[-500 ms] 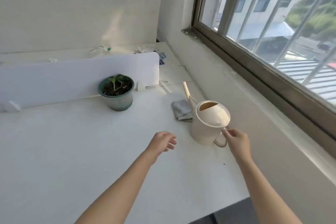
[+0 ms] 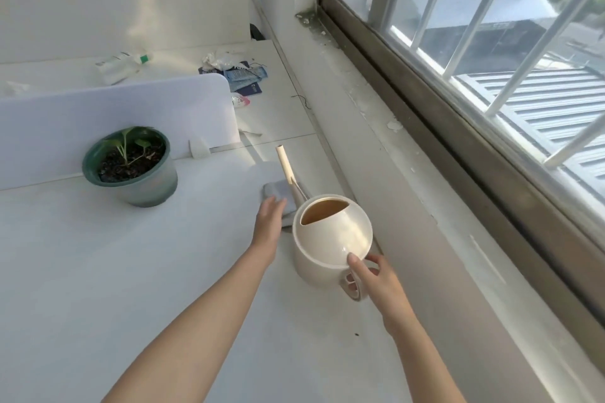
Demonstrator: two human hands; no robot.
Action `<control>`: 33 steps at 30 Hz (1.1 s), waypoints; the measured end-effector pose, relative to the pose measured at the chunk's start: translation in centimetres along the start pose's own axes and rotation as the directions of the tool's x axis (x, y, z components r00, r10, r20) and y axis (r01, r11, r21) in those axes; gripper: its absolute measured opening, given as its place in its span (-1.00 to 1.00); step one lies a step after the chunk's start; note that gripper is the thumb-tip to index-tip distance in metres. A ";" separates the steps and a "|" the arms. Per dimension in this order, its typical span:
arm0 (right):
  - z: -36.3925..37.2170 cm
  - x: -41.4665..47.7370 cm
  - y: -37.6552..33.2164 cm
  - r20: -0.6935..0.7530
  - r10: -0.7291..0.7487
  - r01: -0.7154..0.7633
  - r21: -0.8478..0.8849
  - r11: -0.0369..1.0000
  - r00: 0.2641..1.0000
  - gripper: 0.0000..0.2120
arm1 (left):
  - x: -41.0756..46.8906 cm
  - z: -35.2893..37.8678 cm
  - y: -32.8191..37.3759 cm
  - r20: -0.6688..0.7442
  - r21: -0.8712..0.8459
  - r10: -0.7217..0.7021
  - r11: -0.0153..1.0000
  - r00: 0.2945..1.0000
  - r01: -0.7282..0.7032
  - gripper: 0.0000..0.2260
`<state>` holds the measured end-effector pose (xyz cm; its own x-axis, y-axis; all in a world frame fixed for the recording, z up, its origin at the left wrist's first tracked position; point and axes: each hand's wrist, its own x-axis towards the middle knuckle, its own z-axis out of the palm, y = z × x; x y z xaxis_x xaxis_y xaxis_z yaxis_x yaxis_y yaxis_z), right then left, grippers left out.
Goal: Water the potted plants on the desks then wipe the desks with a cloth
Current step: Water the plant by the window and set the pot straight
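Observation:
A cream watering can point(image 2: 332, 239) with a long thin spout stands on the white desk point(image 2: 98, 271) near the window wall. My right hand point(image 2: 373, 278) grips its handle, thumb resting on the can's rim. A folded grey cloth point(image 2: 276, 191) lies just behind the can, partly hidden by it. My left hand point(image 2: 270, 222) reaches out with straight fingers, its fingertips on the cloth's near edge. A green pot point(image 2: 137, 170) with a small seedling in dark soil stands at the left, by the divider.
A white divider panel point(image 2: 114, 108) separates this desk from the far one, where a plastic bottle point(image 2: 122, 64), crumpled paper and blue packets point(image 2: 244, 77) lie. A windowsill point(image 2: 409, 147) and barred window run along the right side.
My left hand has moved forward from beside the can to the cloth, its fingers now straight. My right hand has closed further round the can's handle. The view has come closer.

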<state>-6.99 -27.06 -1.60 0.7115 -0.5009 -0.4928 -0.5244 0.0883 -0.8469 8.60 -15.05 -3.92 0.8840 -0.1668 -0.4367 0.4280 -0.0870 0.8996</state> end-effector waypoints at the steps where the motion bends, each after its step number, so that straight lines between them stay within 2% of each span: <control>1: -0.2 0.1 -0.1 0.041 0.010 -0.010 0.003 1.000 0.999 -0.67 | 0.5 0.4 0.3 -0.008 -0.010 -0.010 1.000 1.000 0.009 -0.61; 4: -0.6 0.5 0.1 0.102 0.004 -0.006 0.018 1.000 0.995 -0.66 | 2.0 1.1 0.6 -0.016 -0.023 -0.026 0.999 1.000 0.026 -0.51; 6: -0.7 0.6 0.1 0.114 0.001 -0.004 0.022 1.000 0.993 -0.65 | 2.9 1.5 0.7 -0.008 -0.015 -0.038 0.999 0.999 0.038 -0.54; 10: -0.9 0.7 0.1 0.110 -0.013 0.008 0.040 0.999 0.994 -0.66 | 3.0 2.5 1.2 0.021 -0.056 -0.021 0.998 1.000 0.022 -0.94; 12: -0.8 0.6 0.2 0.106 -0.008 0.003 0.044 0.999 0.994 -0.65 | 2.7 2.8 1.4 0.067 -0.058 -0.035 0.998 0.997 0.039 -0.91; 14: -0.5 0.5 0.3 0.102 0.014 -0.021 0.066 0.998 0.995 -0.64 | 2.5 2.8 1.4 0.101 -0.056 -0.052 0.997 0.994 0.058 -0.96; 17: -0.2 0.4 0.2 0.087 0.013 -0.025 0.138 0.990 0.996 -0.70 | 1.8 2.4 1.4 0.065 -0.051 -0.040 0.998 0.997 0.044 -0.88; 22: 0.1 -0.2 -0.9 0.095 -0.088 0.080 0.082 0.993 0.992 -0.77 | 0.1 -0.2 0.9 -0.040 -0.133 -0.029 0.991 0.999 0.023 -0.94; 28: 2.3 -2.0 -4.4 0.108 -0.203 0.196 0.073 0.978 0.973 -0.86 | -3.0 -6.4 1.6 -0.080 -0.193 0.073 0.977 0.994 -0.087 -0.91; 33: 6.1 -4.2 -7.2 0.125 -0.304 0.302 0.036 0.953 0.944 -0.80 | -4.8 -12.3 2.2 -0.100 -0.232 0.147 0.958 0.984 -0.166 -0.90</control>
<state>-3.40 -20.36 5.34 0.8899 -0.3924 -0.2327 -0.2676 -0.0358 -0.9629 7.57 -2.36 0.21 0.9515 -0.0783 -0.2974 0.3068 0.1721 0.9361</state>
